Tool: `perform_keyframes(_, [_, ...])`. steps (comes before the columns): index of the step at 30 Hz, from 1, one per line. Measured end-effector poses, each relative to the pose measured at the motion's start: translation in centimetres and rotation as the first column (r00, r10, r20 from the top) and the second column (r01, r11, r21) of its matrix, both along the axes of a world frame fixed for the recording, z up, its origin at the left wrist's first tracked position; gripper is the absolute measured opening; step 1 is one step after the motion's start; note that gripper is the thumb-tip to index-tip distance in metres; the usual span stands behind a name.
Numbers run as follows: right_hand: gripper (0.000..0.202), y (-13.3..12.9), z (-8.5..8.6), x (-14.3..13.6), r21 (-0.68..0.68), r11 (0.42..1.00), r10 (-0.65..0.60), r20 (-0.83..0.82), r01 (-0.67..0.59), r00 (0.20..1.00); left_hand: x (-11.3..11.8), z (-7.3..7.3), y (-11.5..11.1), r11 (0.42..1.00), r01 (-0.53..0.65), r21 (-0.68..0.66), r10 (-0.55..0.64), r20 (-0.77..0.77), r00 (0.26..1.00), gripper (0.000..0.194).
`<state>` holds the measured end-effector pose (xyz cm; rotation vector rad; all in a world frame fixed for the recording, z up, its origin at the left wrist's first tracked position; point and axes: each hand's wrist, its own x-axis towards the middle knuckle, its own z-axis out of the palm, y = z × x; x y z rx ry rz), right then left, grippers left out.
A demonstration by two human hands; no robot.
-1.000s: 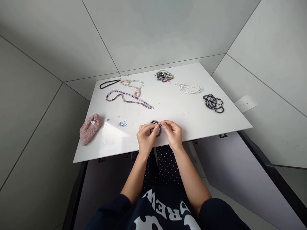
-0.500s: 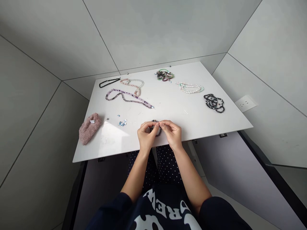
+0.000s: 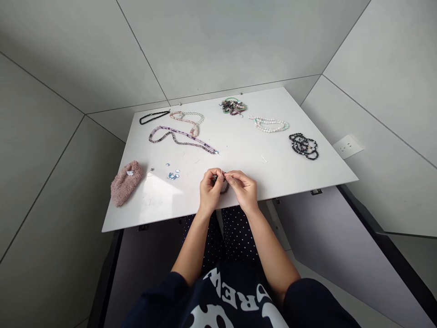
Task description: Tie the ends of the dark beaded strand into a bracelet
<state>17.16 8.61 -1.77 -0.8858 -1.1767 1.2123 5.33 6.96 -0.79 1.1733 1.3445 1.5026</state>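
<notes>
At the table's front edge, a dark bead bracelet (image 3: 225, 187) lies in a loop between my hands, partly covered by them. My left hand (image 3: 210, 193) is closed in a pinch at its top, with a thin pale string end (image 3: 221, 172) sticking up from the fingertips. Close beside it, my right hand (image 3: 246, 190) pinches another pale string end by the bracelet. The two sets of fingertips nearly touch. Any knot between them is too small to make out.
Blue-edged bits (image 3: 173, 175) and a fuzzy pink pouch (image 3: 126, 183) lie left. Purple and grey beads (image 3: 182, 142), pink and clear beads (image 3: 196, 122), and a black strand (image 3: 154, 117) sit behind. Mixed beads (image 3: 234, 106), pale beads (image 3: 271, 125) and dark strands (image 3: 303, 146) lie right.
My left hand has turned more upright and shifted slightly right, its fingers more curled. The string end at its fingertips now points up. My right hand has barely moved.
</notes>
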Motion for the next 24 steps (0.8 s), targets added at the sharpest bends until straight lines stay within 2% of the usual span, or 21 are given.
perform_keyframes(5, [0.017,-0.01,-0.01,0.15,-0.017,1.000,-0.002,-0.003,0.002,1.000,0.06,0.10,0.20,0.998,0.000,0.069,-0.008,0.111,0.994,0.026])
perform_keyframes(10, [0.014,0.01,-0.02,0.19,-0.047,0.999,-0.002,-0.079,-0.002,0.997,0.32,0.20,0.19,0.991,0.067,0.116,-0.088,0.188,0.978,0.024])
perform_keyframes(19, [0.023,0.13,-0.09,0.01,-0.161,0.986,-0.057,-0.111,0.039,0.992,0.19,0.00,-0.35,0.994,0.041,0.105,-0.044,0.031,0.999,0.023])
perform_keyframes(24, [0.022,0.12,-0.30,0.06,-0.125,0.991,-0.042,-0.038,0.037,0.998,-0.14,0.15,-0.55,0.991,0.054,0.123,-0.045,-0.082,0.996,0.016])
